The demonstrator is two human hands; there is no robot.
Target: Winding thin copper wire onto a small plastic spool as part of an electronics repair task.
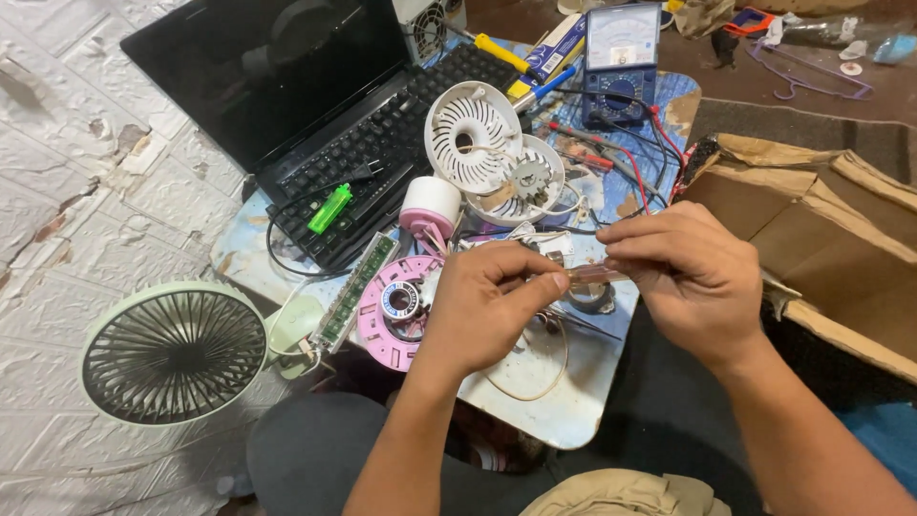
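Between my left hand (pixel 482 306) and right hand (pixel 693 272), both pinching it, I hold a thin rod (pixel 592 275); below the grip, the pink motor housing (pixel 401 311). Uneven pull may bend it.

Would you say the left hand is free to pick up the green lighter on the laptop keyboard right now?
Probably not: the left hand pinches a thin strip shared with the right hand, though the green lighter lies uncovered.
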